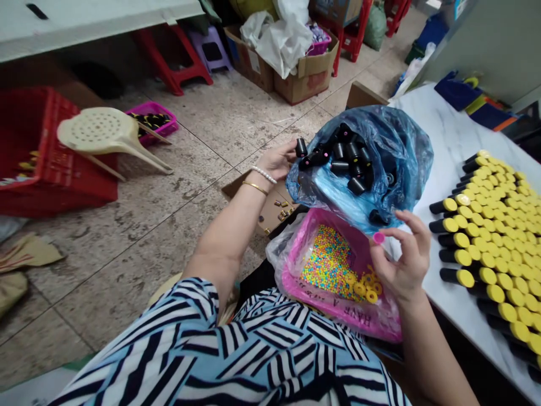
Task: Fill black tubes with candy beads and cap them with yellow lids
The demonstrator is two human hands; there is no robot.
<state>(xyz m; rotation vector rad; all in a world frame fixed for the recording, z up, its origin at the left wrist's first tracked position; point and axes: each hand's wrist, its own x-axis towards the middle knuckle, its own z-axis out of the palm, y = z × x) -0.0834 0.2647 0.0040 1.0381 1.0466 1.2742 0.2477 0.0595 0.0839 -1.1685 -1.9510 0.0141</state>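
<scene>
The left hand [276, 162] grips a small black cylinder [301, 148] at its fingertips, beside the near-left edge of a blue plastic bag [416, 138]; the right hand [403, 265] pinches a small pink cap [378, 238] between thumb and finger, its other fingers raised and loosely bent; the cap is just below the bag's lower edge and above a pink tray [360, 251]; the bag lies open, with a heap of loose black pieces [353, 152] inside, a few showing pink or yellow spots; the tray, partly wrapped in clear plastic, holds a spread of tiny multicoloured beads [327, 256] and, at the corner nearest the right hand, a cluster of yellow rings [367, 285]; beyond the left forearm, a low cardboard box [273, 224] holds scattered small brass-coloured pieces [284, 213]; to the right, on a white marbled table [442, 121], black tubes with yellow tops [486, 231] lie packed in rows; farther off on the left, a cream stool [99, 129] stands tilted in view between a red crate [80, 175] and a magenta basket [171, 125] of black and yellow pieces.
</scene>
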